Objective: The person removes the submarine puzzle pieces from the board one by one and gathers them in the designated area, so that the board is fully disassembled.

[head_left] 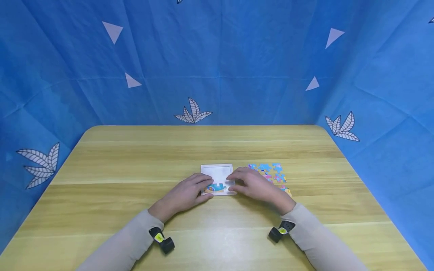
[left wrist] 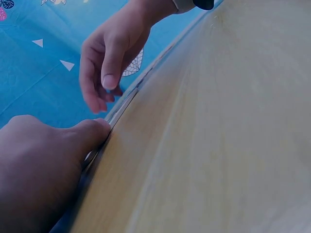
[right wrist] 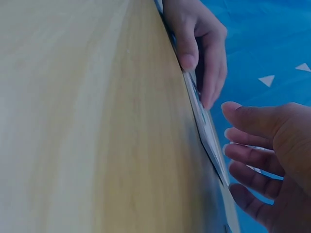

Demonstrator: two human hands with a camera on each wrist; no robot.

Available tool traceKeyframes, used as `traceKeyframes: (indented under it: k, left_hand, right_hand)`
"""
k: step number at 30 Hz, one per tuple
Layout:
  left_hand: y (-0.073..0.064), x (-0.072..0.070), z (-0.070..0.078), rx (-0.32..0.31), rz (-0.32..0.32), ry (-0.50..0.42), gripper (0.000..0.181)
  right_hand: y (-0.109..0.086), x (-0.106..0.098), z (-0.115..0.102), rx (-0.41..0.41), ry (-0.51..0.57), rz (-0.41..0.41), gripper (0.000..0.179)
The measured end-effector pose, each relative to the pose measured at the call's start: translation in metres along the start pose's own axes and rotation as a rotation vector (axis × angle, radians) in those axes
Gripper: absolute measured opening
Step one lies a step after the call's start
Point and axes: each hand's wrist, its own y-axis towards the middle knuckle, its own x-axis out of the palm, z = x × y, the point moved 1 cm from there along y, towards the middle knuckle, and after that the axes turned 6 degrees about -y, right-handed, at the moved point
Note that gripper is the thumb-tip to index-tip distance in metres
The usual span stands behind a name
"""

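Observation:
A small white puzzle tray [head_left: 219, 171] lies on the table in the head view, with joined blue and orange puzzle pieces [head_left: 217, 187] along its near left part. My left hand [head_left: 184, 192] holds the tray at its left side, the thumb at the near edge and the fingers reaching over the rim. In the right wrist view, that thumb [right wrist: 187, 56] presses right at the tray's edge. My right hand [head_left: 252, 184] hovers over the tray's right side, its fingers loosely bent and apart. Nothing shows between the right fingers [right wrist: 252, 155] in the right wrist view.
Several loose puzzle pieces [head_left: 278, 177], blue, pink and yellow, lie to the right of the tray, partly hidden behind the right hand. The wooden table [head_left: 142, 158] reaches back to a blue curtain [head_left: 169, 49] that also hangs along both sides.

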Motion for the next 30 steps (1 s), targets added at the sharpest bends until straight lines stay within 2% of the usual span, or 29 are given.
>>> traceKeyframes:
  k: [12,21,30]
  left_hand:
    - [0.0,0.0,-0.001,0.021,-0.003,0.015,0.052]
    - [0.0,-0.001,0.001,0.02,-0.011,0.033,0.052]
    - [-0.001,-0.002,0.003,-0.01,-0.021,0.037,0.053]
  right_hand:
    - [0.016,0.009,-0.014,-0.039,-0.023,-0.029,0.032]
    - [0.02,0.013,-0.018,0.001,-0.083,-0.044,0.031]
    - [0.02,0.015,-0.021,0.026,-0.127,-0.04,0.029]
